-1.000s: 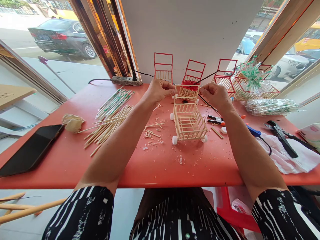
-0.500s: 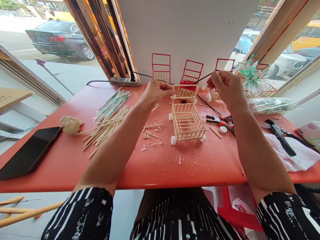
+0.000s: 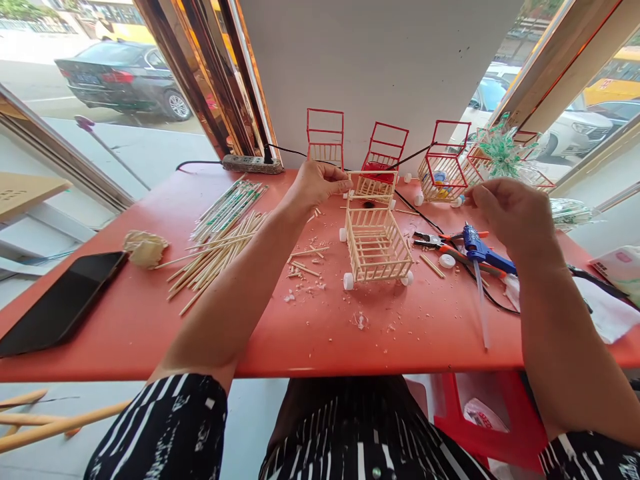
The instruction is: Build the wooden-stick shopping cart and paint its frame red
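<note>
Pinched narrow, the left hand [image 3: 315, 187] has thumb & fingertips closed on the top rail of the small wooden stick cart [image 3: 376, 237], at the cart's far-left corner. Cart sits on the red table [image 3: 310, 333] just below/right of that pinch, on white wheels, upright, open top facing up.

Right hand [image 3: 510, 213] is well to the right of the cart, fingers curled loosely, not touching it. Can't tell for sure if anything's pinched in it; looks empty. Just under & left of it lies the blue glue gun [image 3: 481, 252], nozzle end toward the cart, w/ a clear glue stick [image 3: 481, 303] trailing toward the table's near edge. Pliers w/ orange handles [image 3: 440, 241] and a white wheel cap [image 3: 447, 261] lie between the gun & the cart.

Left of the left forearm: a loose pile of bamboo sticks [image 3: 215, 253], short offcuts nearer the cart. Beyond both hands, against the wall, red-framed carts [image 3: 325, 137] stand in a row. Black phone [image 3: 63, 300] far left, near the table edge.
</note>
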Demonstrator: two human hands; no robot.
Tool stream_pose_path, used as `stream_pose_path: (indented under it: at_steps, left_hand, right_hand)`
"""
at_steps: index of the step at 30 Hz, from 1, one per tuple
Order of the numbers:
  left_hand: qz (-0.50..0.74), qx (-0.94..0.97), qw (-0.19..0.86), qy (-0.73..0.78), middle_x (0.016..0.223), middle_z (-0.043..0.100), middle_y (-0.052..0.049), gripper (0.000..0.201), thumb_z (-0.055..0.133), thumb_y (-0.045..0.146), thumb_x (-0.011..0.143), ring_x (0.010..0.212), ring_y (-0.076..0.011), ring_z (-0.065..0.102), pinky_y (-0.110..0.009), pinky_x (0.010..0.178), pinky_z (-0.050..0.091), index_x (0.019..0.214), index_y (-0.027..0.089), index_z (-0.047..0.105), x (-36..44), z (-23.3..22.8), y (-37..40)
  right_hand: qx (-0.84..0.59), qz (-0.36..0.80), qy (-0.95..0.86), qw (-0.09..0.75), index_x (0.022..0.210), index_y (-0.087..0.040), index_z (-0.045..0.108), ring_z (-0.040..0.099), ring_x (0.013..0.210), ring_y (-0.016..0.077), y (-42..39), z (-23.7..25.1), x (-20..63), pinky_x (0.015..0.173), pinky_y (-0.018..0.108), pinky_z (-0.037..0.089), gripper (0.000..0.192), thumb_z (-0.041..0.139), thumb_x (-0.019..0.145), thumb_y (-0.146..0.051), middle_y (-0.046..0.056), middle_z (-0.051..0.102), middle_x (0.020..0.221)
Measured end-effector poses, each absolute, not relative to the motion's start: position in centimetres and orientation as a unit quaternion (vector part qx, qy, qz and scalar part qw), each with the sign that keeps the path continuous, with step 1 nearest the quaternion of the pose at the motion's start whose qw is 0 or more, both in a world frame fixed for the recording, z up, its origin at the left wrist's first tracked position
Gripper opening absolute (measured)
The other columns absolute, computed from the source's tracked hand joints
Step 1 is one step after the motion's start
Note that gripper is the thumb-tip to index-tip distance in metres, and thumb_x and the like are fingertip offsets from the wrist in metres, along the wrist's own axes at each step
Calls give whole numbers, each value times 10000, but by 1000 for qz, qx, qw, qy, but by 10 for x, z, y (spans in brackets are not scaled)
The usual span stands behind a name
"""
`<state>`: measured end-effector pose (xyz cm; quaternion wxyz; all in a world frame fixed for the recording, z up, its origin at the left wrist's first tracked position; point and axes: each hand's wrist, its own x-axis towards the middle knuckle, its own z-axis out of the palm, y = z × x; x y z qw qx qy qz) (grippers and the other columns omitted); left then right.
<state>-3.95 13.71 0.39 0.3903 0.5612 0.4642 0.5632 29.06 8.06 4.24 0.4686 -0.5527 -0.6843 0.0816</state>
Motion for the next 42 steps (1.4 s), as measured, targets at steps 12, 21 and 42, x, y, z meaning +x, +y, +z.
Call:
stream_pose_path:
  at_steps: [12, 21, 42]
  left_hand:
    - [561, 552, 392, 476, 609, 667, 7, 187, 905, 99, 615, 646, -119, 632, -248, 687, 547, 668, 144, 731, -40, 4, 138]
    - [576, 550, 382, 469, 641, 691, 5, 200, 952, 167, 601, 637, -112, 627, -256, 707, 539, 669, 164, 763, -42, -4, 140]
    - [576, 546, 377, 478, 676, 709, -11, 270, 983, 265, 549, 664, -118, 623, -262, 718, 524, 679, 145, 779, -41, -3, 138]
  right_hand:
    - [-712, -6, -617, 335, 759, -352, 709, 694, 725, 286, 56, 5, 378, 825, 506, 504, 81, 699, 759, -432, 115, 785, 863]
    - [-693, -6, -696, 187, 911, -351, 663, 680, 1174, 396, 45, -10, 383, 995, 555, 453, 136, 584, 844, -438, 193, 773, 1178]
    - [-682, 17, -731, -14, 1337, -210, 678, 732, 1031, 348, 64, -3, 394, 798, 402, 486, 482, 535, 915, -395, 153, 793, 1203]
